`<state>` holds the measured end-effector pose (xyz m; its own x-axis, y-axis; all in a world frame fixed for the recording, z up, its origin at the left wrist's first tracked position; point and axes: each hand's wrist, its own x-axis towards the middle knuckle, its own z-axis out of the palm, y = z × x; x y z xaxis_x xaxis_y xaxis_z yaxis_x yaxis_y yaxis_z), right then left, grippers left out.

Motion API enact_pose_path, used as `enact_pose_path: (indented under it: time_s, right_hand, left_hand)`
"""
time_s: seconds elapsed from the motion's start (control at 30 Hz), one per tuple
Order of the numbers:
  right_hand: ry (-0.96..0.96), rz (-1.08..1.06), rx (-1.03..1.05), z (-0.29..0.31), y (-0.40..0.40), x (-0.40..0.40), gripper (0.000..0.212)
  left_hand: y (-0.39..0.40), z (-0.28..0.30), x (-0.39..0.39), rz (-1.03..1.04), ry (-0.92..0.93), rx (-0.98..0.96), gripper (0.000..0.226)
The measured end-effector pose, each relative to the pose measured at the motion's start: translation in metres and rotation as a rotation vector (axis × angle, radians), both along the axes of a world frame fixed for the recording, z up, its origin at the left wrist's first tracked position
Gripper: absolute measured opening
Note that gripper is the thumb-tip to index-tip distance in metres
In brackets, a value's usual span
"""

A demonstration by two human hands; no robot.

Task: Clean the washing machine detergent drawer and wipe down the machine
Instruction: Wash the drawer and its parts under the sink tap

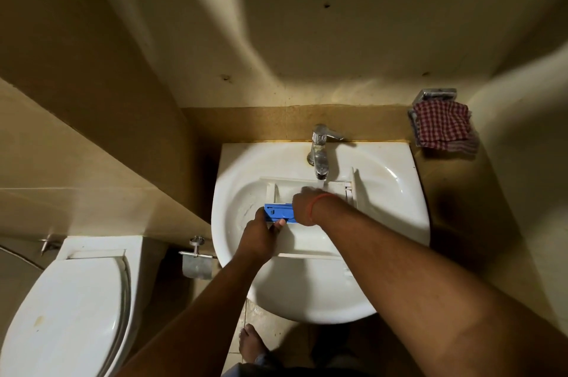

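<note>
The white detergent drawer [307,238] lies across the sink [399,192], right under the tap [319,155]. The left hand [259,235] holds the drawer's near left edge, thumb by the blue insert [278,214]. Just past that grip, the right hand [307,201] reaches into the drawer under the water; I cannot tell if it holds anything.

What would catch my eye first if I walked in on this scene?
Probably the bright blue insert in the white detergent drawer that lies across the sink, with the left hand gripping it and the right hand reaching into the drawer under the running tap. Next, the red checked cloth draped on a metal holder on the wall, right of the sink.
</note>
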<state>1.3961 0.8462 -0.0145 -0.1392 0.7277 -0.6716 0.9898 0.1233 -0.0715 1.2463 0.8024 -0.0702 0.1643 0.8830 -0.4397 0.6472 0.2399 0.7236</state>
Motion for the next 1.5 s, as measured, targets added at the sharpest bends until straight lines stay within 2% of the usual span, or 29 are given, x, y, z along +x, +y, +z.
enact_pose_path:
  time_s: [0.07, 0.1, 0.2, 0.27, 0.4, 0.43, 0.53, 0.6, 0.63, 0.7, 0.77, 0.83, 0.9, 1.1, 1.3, 1.4, 1.5]
  right_hand:
    - [0.126, -0.030, 0.051, 0.000, 0.001, -0.008, 0.038]
    - [0.112, -0.019, 0.051, 0.000, -0.001, -0.006, 0.039]
    - [-0.115, 0.002, -0.042, -0.006, -0.005, 0.011, 0.032]
    - [-0.145, -0.006, -0.058, -0.004, -0.005, 0.013, 0.030]
    - [0.168, -0.095, 0.071, -0.002, -0.002, -0.005, 0.040]
    - [0.186, -0.094, 0.055, -0.001, -0.004, -0.005, 0.040]
    - [0.019, -0.138, 0.036, 0.001, -0.009, 0.008, 0.034]
    - [-0.059, -0.211, 0.151, 0.004, -0.012, 0.014, 0.031]
    - [-0.039, -0.237, 0.241, 0.005, -0.013, 0.011, 0.032]
    - [0.088, -0.174, 0.402, 0.001, -0.014, -0.002, 0.042]
    - [0.218, -0.064, 0.462, -0.007, -0.014, -0.020, 0.060]
    - [0.292, -0.094, 0.402, -0.011, -0.009, -0.033, 0.064]
    - [0.276, -0.135, 0.325, -0.016, -0.007, -0.029, 0.065]
    - [-0.045, -0.481, 0.232, -0.014, -0.034, 0.025, 0.082]
    - [0.139, -0.424, 0.295, -0.015, -0.021, -0.009, 0.073]
    - [0.071, -0.526, 0.315, -0.017, -0.032, 0.007, 0.073]
    - [0.142, -0.531, 0.198, -0.016, -0.037, 0.011, 0.077]
  left_hand:
    - [-0.001, 0.000, -0.001, -0.001, 0.012, -0.006, 0.043]
    - [-0.001, -0.001, -0.002, -0.002, 0.016, -0.007, 0.043]
    - [0.000, 0.000, -0.001, 0.001, -0.001, -0.019, 0.043]
    - [0.001, 0.002, 0.000, 0.003, -0.011, -0.019, 0.042]
    - [0.001, 0.002, 0.000, -0.010, 0.017, -0.017, 0.043]
    - [0.001, 0.002, 0.000, -0.010, 0.018, -0.018, 0.044]
    - [0.001, 0.004, 0.000, 0.001, -0.001, -0.033, 0.042]
    - [0.001, 0.005, 0.000, 0.000, -0.007, -0.040, 0.042]
    - [0.001, 0.006, 0.000, 0.001, -0.006, -0.045, 0.041]
    - [0.001, 0.006, -0.001, -0.003, 0.005, -0.040, 0.040]
    - [0.001, 0.005, 0.000, -0.015, 0.019, -0.032, 0.034]
    - [0.002, 0.004, -0.001, -0.031, 0.029, -0.037, 0.031]
    - [0.003, 0.006, -0.002, -0.028, 0.023, -0.051, 0.031]
    - [0.003, 0.021, 0.004, -0.004, -0.028, -0.094, 0.040]
    - [-0.005, 0.021, -0.004, 0.033, -0.018, -0.131, 0.039]
    - [-0.001, 0.026, -0.005, 0.123, -0.069, -0.178, 0.027]
    - [0.006, 0.040, -0.009, 0.282, -0.171, -0.262, 0.013]
